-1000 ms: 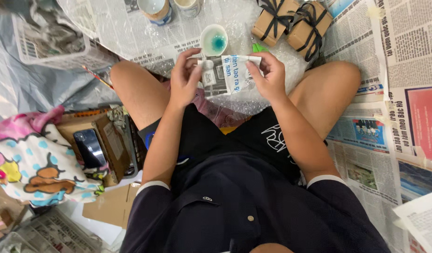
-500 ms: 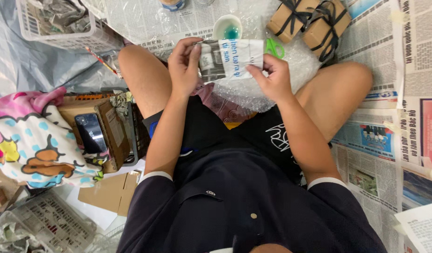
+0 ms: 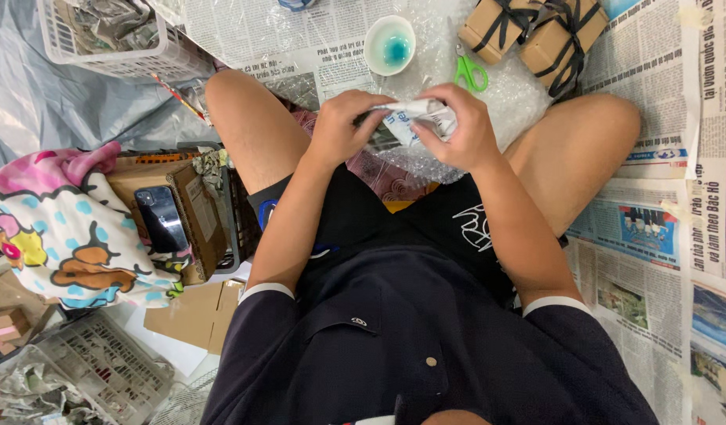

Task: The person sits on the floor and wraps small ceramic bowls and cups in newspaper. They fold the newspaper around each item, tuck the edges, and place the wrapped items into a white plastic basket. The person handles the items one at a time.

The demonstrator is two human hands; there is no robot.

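Two hands meet over the lap: the left hand [image 3: 341,126] and right hand [image 3: 457,130] both pinch a folded white paper packet [image 3: 410,120], held above bubble wrap [image 3: 489,98], near green scissors [image 3: 471,72] and a small bowl [image 3: 389,46] of blue liquid.

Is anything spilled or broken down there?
Nothing looks spilled: the blue liquid stays inside the small white bowl. The only rumpled thing is the paper piece, which the left hand and right hand hold crumpled between them.
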